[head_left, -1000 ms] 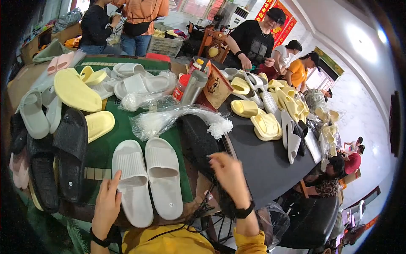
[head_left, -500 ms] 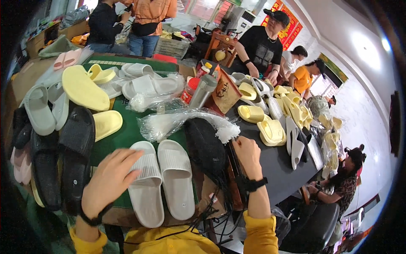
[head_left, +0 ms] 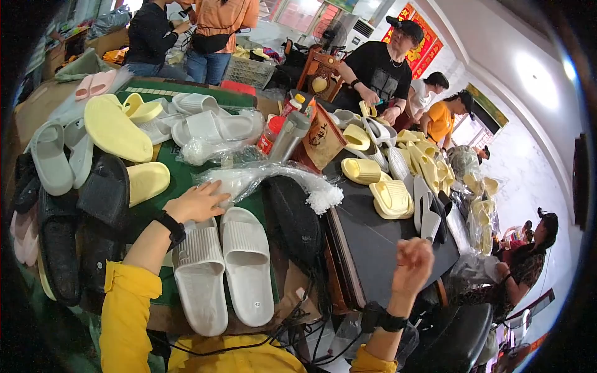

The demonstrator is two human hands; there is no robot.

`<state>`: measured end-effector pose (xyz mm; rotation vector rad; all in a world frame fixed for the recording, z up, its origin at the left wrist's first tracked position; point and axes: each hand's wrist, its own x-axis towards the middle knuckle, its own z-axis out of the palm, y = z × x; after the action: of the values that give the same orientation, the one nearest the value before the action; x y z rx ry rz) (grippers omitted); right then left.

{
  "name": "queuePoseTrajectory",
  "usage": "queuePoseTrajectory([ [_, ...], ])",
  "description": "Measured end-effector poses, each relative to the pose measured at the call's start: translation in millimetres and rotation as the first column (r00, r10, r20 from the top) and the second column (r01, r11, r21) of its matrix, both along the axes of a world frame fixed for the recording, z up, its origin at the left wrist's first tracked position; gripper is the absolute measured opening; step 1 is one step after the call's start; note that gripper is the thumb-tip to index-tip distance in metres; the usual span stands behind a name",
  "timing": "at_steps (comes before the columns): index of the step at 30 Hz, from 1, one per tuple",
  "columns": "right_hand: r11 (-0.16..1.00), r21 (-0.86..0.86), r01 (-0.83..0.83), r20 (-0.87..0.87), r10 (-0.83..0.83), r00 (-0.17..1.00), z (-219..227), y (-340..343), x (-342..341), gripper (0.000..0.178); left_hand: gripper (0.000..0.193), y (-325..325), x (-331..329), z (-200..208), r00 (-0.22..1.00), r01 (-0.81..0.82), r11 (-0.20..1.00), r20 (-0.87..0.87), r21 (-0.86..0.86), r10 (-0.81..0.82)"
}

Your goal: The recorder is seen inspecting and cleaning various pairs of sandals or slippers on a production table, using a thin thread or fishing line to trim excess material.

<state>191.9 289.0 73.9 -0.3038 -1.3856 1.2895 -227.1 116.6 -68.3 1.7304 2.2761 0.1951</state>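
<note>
- Our left hand is over the toe of the left grey slipper, its fingers spread and released, the tips at the left end of a clear plastic bag; we cannot tell whether they press on it
- Our right hand is raised over the near edge of the dark table, its fingers curled inward; it is slightly blurred, and we cannot tell whether anything is pinched in it
- The left grey slipper and the right grey slipper lie side by side at the near edge of the green-topped table, toes pointing away from us
- Just right of them we have a black pouch at that table's right edge, with dark cords trailing near us
- The plastic bag stretches beyond the toes to the seam between the tables, a white clump at its right end
- Behind it stand a metal flask, a red-lidded jar and a brown packet
- Along the left edge we see black slippers and a large yellow slipper
- At the dark table's far edge, a co-worker in black has both hands among pale slippers
</note>
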Motion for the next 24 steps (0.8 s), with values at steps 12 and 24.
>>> queuePoseTrajectory([
  [12,0.906,0.349,-0.240,-0.538,0.403,0.740,66.9,-92.0,83.3,0.032,0.055,-9.1,21.5,30.8,0.999,-0.050,0.999,0.000,0.015,0.050],
  [24,0.793,0.280,-0.541,-0.060,0.577,0.815,27.7,-134.1,2.2,0.035,0.041,-65.5,239.5,120.5,0.216,0.057,0.816,0.791,0.576,-0.573],
])
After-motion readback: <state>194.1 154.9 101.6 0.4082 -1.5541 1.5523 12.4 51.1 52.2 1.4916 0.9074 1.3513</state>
